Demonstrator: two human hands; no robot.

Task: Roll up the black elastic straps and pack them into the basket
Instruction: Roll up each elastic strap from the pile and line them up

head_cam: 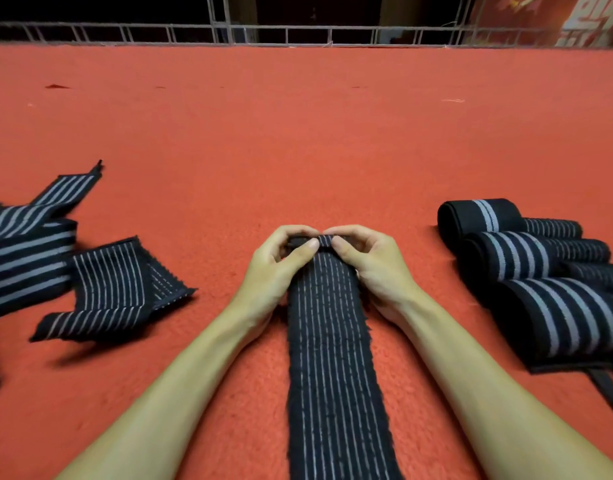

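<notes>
i see red felt worktop (pixel 298 133), metal rail (pixel 298 31) & red banner (pixel 575 19) behind; prob. a workshop/hall.

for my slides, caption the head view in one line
Left hand and right hand start rolling a black striped strap on red carpet; rolled straps right, loose straps left.

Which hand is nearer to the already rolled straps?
Right. The right hand pinches the far end of the flat strap, on the side toward the rolled straps; the left hand pinches the same end on the side away from them.
</notes>
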